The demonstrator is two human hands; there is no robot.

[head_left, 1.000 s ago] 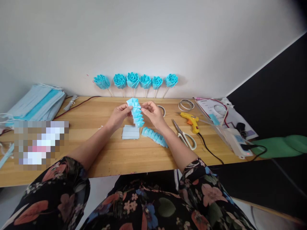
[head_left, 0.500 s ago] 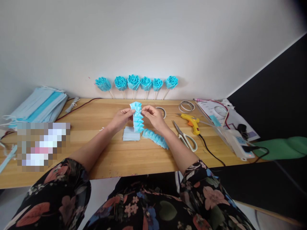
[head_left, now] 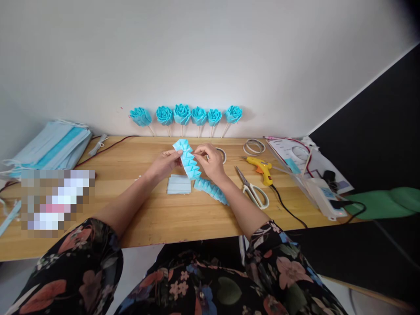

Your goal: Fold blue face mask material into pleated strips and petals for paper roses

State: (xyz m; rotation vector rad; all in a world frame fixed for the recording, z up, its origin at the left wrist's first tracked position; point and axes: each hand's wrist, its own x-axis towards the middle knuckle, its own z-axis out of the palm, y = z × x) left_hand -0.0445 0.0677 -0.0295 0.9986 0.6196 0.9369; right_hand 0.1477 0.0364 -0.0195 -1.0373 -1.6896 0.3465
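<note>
A light-blue strip with a zigzag-folded edge (head_left: 190, 164) hangs tilted above the table between my hands. My left hand (head_left: 168, 161) pinches its left side near the upper end. At the strip's right edge, the thumb and fingers of my right hand (head_left: 210, 160) are pinched together on a fold. A second folded blue strip (head_left: 211, 191) lies on the wood below my right wrist. Beside it rests a small stack of pale-blue rectangles (head_left: 179, 184), which look cut from mask fabric.
Several blue fabric roses (head_left: 182, 114) on sticks lean on the wall. Scissors (head_left: 252, 188), a yellow glue gun (head_left: 262, 169), tape rolls (head_left: 254, 147) and a power strip (head_left: 328, 201) lie to the right. A pile of face masks (head_left: 49, 144) sits at the left.
The strip in my hands has tilted, its lower end swinging right and its top shifting left. My right hand has turned slightly, still at the strip's edge.
</note>
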